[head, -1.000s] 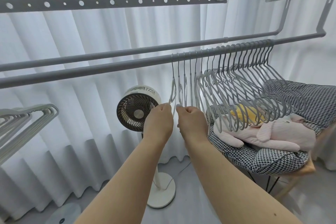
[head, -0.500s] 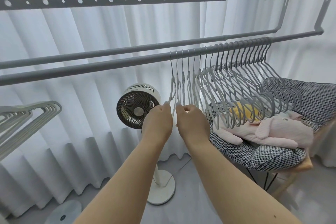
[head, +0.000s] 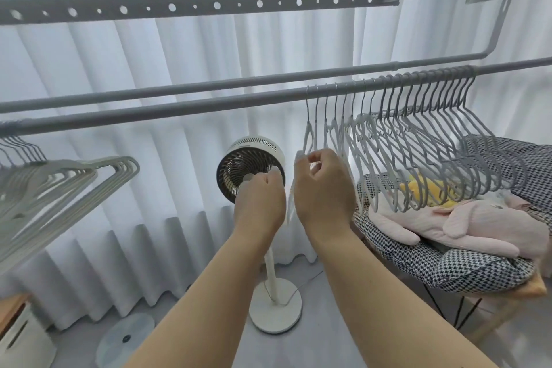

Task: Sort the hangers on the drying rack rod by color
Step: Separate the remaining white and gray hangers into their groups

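A: How far along was the sorting, starting nearest the camera?

B: At the frame's centre the right hand (head: 324, 185) pinched the lower edge of the leftmost pale white plastic hanger (head: 307, 140). The left hand (head: 259, 203) was curled beside it; I couldn't tell whether it held anything.

A: And behind them?

B: On the long grey metal drying rack rod (head: 179, 110), a few white hangers hung just left of a packed row of grey plastic hangers (head: 448, 140) at the right. A separate bunch of pale hangers (head: 59, 185) sat far left.

A: So mostly done?

B: I judged so; only the white ones beside the grey row seemed left to move.
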`<action>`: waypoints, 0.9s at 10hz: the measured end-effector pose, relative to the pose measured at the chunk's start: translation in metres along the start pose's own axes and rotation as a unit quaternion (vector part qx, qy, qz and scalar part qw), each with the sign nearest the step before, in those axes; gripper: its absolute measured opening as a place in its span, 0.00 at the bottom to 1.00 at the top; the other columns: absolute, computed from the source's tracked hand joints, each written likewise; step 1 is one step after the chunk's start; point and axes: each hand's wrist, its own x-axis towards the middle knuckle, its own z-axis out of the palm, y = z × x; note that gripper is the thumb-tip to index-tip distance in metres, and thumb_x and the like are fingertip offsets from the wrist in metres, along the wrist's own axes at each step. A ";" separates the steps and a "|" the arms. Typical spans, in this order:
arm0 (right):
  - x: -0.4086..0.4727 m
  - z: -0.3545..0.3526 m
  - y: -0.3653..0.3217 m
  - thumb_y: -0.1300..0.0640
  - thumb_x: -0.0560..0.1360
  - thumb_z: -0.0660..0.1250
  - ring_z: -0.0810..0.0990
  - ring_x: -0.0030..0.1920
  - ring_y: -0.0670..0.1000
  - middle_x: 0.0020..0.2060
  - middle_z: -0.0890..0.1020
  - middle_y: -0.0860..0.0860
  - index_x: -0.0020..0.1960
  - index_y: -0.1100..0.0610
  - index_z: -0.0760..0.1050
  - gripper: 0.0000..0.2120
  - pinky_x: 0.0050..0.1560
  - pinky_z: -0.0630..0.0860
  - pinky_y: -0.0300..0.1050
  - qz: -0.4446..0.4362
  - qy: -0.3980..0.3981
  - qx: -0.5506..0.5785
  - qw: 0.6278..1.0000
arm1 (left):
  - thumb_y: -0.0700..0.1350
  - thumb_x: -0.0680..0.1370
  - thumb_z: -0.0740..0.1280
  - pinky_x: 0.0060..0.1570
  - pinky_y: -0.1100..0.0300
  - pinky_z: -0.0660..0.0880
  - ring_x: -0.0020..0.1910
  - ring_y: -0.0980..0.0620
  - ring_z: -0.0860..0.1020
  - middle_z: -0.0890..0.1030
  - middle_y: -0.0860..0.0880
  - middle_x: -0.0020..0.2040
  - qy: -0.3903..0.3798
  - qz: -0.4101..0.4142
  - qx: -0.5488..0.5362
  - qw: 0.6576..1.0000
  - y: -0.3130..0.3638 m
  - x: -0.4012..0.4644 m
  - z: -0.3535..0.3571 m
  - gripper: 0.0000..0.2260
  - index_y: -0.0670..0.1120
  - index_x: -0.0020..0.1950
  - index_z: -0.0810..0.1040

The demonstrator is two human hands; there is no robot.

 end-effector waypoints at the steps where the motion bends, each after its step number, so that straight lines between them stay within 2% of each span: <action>1: -0.016 0.017 -0.024 0.47 0.78 0.60 0.75 0.44 0.48 0.42 0.77 0.45 0.45 0.49 0.71 0.07 0.40 0.66 0.43 -0.018 -0.033 0.063 0.997 | 0.49 0.82 0.56 0.53 0.48 0.74 0.54 0.37 0.77 0.80 0.38 0.52 0.039 0.022 0.027 0.999 -0.018 0.006 -0.026 0.16 0.41 0.51 0.79; 2: -0.035 0.043 -0.043 0.47 0.78 0.60 0.76 0.42 0.48 0.40 0.78 0.45 0.44 0.50 0.72 0.09 0.38 0.67 0.42 -0.021 -0.085 0.103 0.991 | 0.50 0.81 0.52 0.56 0.46 0.72 0.55 0.40 0.73 0.79 0.40 0.51 0.091 0.015 0.047 0.995 -0.035 0.008 -0.055 0.16 0.47 0.41 0.74; 3: -0.058 0.073 -0.059 0.46 0.78 0.59 0.77 0.45 0.49 0.42 0.79 0.46 0.46 0.52 0.74 0.11 0.43 0.68 0.45 -0.003 -0.156 0.131 0.979 | 0.55 0.81 0.51 0.64 0.44 0.68 0.61 0.41 0.72 0.77 0.42 0.59 0.141 -0.017 0.048 0.989 -0.061 0.009 -0.098 0.22 0.44 0.59 0.78; 4: -0.084 0.106 -0.077 0.46 0.78 0.58 0.75 0.44 0.47 0.41 0.78 0.44 0.49 0.53 0.74 0.12 0.43 0.66 0.45 0.011 -0.245 0.133 0.960 | 0.57 0.80 0.51 0.64 0.43 0.69 0.61 0.42 0.72 0.77 0.43 0.61 0.184 -0.043 0.042 0.981 -0.081 0.000 -0.140 0.24 0.43 0.62 0.77; 5: -0.111 0.139 -0.094 0.45 0.78 0.58 0.77 0.44 0.49 0.40 0.80 0.45 0.49 0.53 0.75 0.13 0.43 0.70 0.46 0.026 -0.327 0.141 0.934 | 0.53 0.80 0.53 0.63 0.42 0.69 0.61 0.41 0.72 0.76 0.42 0.60 0.231 -0.056 0.038 0.971 -0.103 -0.009 -0.180 0.21 0.42 0.59 0.77; 6: -0.138 0.173 -0.106 0.44 0.76 0.58 0.79 0.44 0.51 0.40 0.81 0.47 0.48 0.54 0.75 0.14 0.44 0.74 0.46 0.060 -0.387 0.148 0.908 | 0.50 0.81 0.53 0.60 0.49 0.68 0.60 0.43 0.71 0.76 0.42 0.60 0.266 -0.075 0.032 0.961 -0.122 -0.017 -0.215 0.18 0.41 0.58 0.77; 7: -0.162 0.205 -0.119 0.43 0.70 0.59 0.80 0.43 0.55 0.40 0.82 0.51 0.44 0.56 0.76 0.16 0.52 0.76 0.52 0.100 -0.431 0.173 0.880 | 0.52 0.82 0.53 0.57 0.50 0.68 0.58 0.45 0.71 0.76 0.43 0.58 0.290 -0.088 0.031 0.952 -0.139 -0.022 -0.247 0.18 0.42 0.57 0.77; 8: -0.181 0.241 -0.135 0.43 0.63 0.58 0.79 0.42 0.58 0.42 0.83 0.56 0.42 0.58 0.76 0.20 0.51 0.75 0.53 0.130 -0.466 0.171 0.858 | 0.52 0.81 0.54 0.57 0.49 0.70 0.55 0.45 0.73 0.77 0.45 0.56 0.312 -0.094 0.026 0.945 -0.151 -0.028 -0.272 0.18 0.43 0.55 0.77; 9: -0.193 0.272 -0.151 0.43 0.61 0.59 0.79 0.43 0.59 0.44 0.83 0.58 0.40 0.57 0.76 0.19 0.50 0.75 0.52 0.161 -0.479 0.174 0.845 | 0.53 0.81 0.54 0.58 0.47 0.72 0.54 0.45 0.75 0.79 0.47 0.53 0.321 -0.102 0.035 0.941 -0.160 -0.031 -0.292 0.14 0.48 0.49 0.76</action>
